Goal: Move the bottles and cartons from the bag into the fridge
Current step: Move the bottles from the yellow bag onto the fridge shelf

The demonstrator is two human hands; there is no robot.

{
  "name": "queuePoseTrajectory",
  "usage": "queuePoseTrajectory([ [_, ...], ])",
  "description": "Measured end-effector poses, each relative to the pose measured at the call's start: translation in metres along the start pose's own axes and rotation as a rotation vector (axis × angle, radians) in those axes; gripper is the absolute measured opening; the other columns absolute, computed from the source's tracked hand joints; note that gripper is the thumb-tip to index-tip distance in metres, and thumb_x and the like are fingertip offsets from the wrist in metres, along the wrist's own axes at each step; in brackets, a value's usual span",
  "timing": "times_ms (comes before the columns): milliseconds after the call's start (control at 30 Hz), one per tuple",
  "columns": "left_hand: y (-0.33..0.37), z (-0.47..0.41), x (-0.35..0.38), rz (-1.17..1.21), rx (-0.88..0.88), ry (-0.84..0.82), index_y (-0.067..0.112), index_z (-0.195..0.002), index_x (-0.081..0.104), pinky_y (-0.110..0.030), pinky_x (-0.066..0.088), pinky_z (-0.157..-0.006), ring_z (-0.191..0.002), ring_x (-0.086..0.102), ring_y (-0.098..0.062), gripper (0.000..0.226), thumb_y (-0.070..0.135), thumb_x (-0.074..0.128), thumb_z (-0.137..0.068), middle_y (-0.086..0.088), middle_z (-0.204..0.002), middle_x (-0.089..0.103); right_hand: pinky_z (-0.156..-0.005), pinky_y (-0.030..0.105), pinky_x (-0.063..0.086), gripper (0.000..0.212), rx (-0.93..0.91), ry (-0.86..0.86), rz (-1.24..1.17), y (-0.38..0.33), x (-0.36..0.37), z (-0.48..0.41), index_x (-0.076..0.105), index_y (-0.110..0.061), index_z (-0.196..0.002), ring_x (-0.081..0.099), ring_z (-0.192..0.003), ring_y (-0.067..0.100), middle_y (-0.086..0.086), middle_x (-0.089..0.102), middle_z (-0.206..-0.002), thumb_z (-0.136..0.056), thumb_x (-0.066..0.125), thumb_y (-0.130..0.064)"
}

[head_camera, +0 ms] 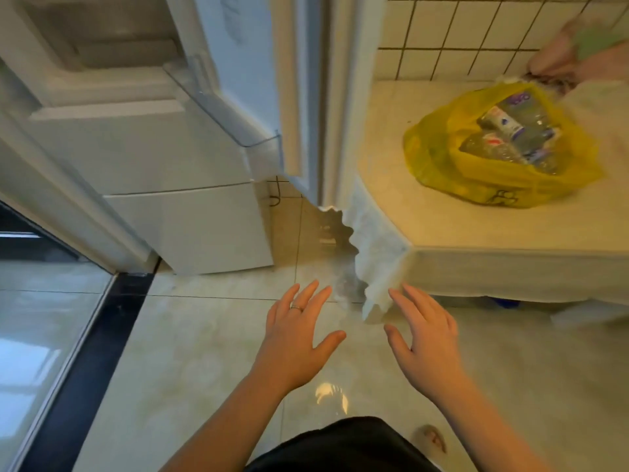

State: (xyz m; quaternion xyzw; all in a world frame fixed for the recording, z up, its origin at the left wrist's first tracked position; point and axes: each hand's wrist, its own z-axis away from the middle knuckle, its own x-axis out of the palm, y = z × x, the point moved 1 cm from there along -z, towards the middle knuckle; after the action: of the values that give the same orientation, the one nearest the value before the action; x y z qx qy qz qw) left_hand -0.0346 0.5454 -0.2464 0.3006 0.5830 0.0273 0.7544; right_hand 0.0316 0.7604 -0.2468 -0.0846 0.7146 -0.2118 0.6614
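Note:
A yellow plastic bag [439,165] lies open on a table with a pale cloth [391,137], at the right. Clear bottles [493,149] and a small labelled carton [503,122] show inside it. The white fridge [177,158] stands at the left with its door [252,59] swung open, and a clear door shelf [262,139] shows on the door. My left hand [299,332] and right hand [425,338] hover empty over the floor, fingers spread, below the table's corner. A ring sits on my left hand.
The tablecloth's scalloped corner [371,267] hangs just above my right hand. A white tiled wall [459,35] backs the table, with blurred pink and green cloth [578,46] at the top right. A dark threshold strip [92,352] and a glass panel [37,335] run along the left.

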Motion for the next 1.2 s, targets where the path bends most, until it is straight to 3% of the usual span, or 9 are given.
queuePoseTrajectory([
  [133,0.092,-0.022,0.045,0.009,-0.033,0.004,0.042,-0.153,0.011,-0.039,0.006,-0.121,-0.15,-0.005,-0.012,0.073,0.068,0.04,-0.091,0.016,-0.163,0.005,-0.108,0.037,0.025,0.055,-0.006,-0.051,0.012,0.094,-0.048,0.0,0.047,-0.028,-0.141,0.036,-0.139,0.021,-0.004,0.04,-0.151,-0.089,0.046,-0.045],
  [333,0.208,-0.046,0.085,0.041,-0.035,0.018,0.042,-0.152,0.015,-0.036,0.007,-0.12,-0.15,-0.002,-0.012,0.071,0.065,0.043,-0.092,0.017,-0.162,0.008,-0.109,0.043,0.028,0.056,-0.006,-0.046,-0.009,0.201,-0.113,-0.008,0.048,-0.025,-0.14,0.038,-0.138,0.022,-0.001,0.043,-0.149,-0.087,0.048,-0.043],
  [467,0.258,-0.068,0.102,0.04,-0.002,-0.012,0.04,-0.153,0.015,-0.035,0.006,-0.12,-0.15,-0.002,-0.011,0.07,0.065,0.042,-0.093,0.016,-0.162,0.008,-0.111,0.041,0.025,0.063,0.042,-0.015,-0.05,0.248,-0.142,-0.011,0.045,-0.025,-0.143,0.033,-0.141,0.019,-0.003,0.04,-0.151,-0.087,0.035,-0.051],
  [633,0.298,-0.104,0.123,0.087,0.016,-0.017,0.04,-0.152,0.019,-0.034,0.01,-0.12,-0.149,0.005,-0.012,0.07,0.063,0.045,-0.092,0.014,-0.161,0.015,-0.108,0.042,0.03,0.064,0.063,-0.004,-0.074,0.293,-0.163,-0.028,0.048,-0.024,-0.142,0.038,-0.139,0.019,-0.003,0.042,-0.15,-0.086,0.034,-0.053],
  [767,0.315,-0.143,0.134,0.115,0.038,-0.03,0.039,-0.152,0.022,-0.035,0.014,-0.12,-0.148,0.011,-0.012,0.068,0.06,0.047,-0.092,0.014,-0.159,0.02,-0.105,0.036,0.027,0.058,0.109,0.027,-0.103,0.322,-0.179,-0.054,0.049,-0.021,-0.142,0.04,-0.136,0.022,-0.001,0.044,-0.149,-0.087,0.049,-0.042],
  [900,0.328,-0.2,0.138,0.196,0.061,-0.026,0.037,-0.15,0.028,-0.04,0.022,-0.12,-0.146,0.02,-0.014,0.068,0.061,0.049,-0.09,0.01,-0.157,0.027,-0.108,0.041,0.031,0.055,0.114,0.062,-0.137,0.349,-0.189,-0.088,0.048,-0.025,-0.142,0.038,-0.138,0.019,-0.004,0.042,-0.15,-0.088,0.055,-0.035],
  [1000,0.341,-0.252,0.14,0.181,0.102,0.024,0.033,-0.148,0.033,-0.034,0.025,-0.117,-0.142,0.028,-0.015,0.073,0.068,0.041,-0.085,0.006,-0.154,0.035,-0.109,0.044,0.033,0.056,0.129,0.117,-0.14,0.371,-0.195,-0.126,0.051,-0.025,-0.139,0.04,-0.137,0.02,-0.004,0.044,-0.149,-0.085,0.05,-0.039],
  [1100,0.353,-0.308,0.137,0.204,0.131,0.028,0.03,-0.147,0.036,-0.03,0.025,-0.112,-0.139,0.032,-0.017,0.067,0.062,0.047,-0.089,0.006,-0.152,0.038,-0.102,0.04,0.035,0.058,0.15,0.161,-0.125,0.386,-0.202,-0.174,0.055,-0.024,-0.135,0.047,-0.131,0.022,-0.002,0.05,-0.144,-0.082,0.046,-0.046],
  [1200,0.363,-0.36,0.126,0.252,0.134,0.024,0.03,-0.145,0.037,-0.028,0.029,-0.11,-0.136,0.036,-0.017,0.062,0.052,0.057,-0.091,0.005,-0.15,0.041,-0.101,0.044,0.039,0.057,0.173,0.156,-0.127,0.393,-0.211,-0.221,0.056,-0.023,-0.135,0.05,-0.129,0.024,-0.002,0.052,-0.143,-0.082,0.051,-0.045],
])
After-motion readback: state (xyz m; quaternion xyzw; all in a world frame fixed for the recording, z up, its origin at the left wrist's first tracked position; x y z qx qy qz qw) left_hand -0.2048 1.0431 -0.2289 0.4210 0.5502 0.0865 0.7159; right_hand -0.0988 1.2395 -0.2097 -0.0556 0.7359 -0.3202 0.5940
